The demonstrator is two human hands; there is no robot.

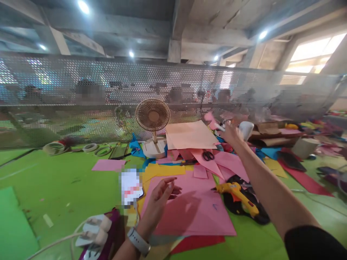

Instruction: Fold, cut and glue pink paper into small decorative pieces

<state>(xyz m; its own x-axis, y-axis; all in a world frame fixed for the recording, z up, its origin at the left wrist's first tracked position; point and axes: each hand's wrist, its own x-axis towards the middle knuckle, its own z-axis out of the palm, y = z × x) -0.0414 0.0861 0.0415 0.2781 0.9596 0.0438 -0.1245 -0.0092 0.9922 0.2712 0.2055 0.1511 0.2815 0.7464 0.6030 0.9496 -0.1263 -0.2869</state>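
My right hand [230, 133] is stretched far forward over the paper pile, fingers around a white cup-like object [246, 129] at the back of the table. My left hand [159, 200] hovers open above a large pink paper sheet [195, 209], fingers loosely spread, holding nothing; a watch is on its wrist. A yellow glue gun [238, 193] lies just right of the pink sheet, under my right forearm. Black scissors [208, 155] rest on pink paper further back.
A small beige fan [152, 119] stands at the back of the green table [54, 180]. Tape rolls [90, 147] lie at the back left. A white power strip [93, 231] sits at the near left. A perforated metal screen [81, 101] closes off the far side, with people behind it.
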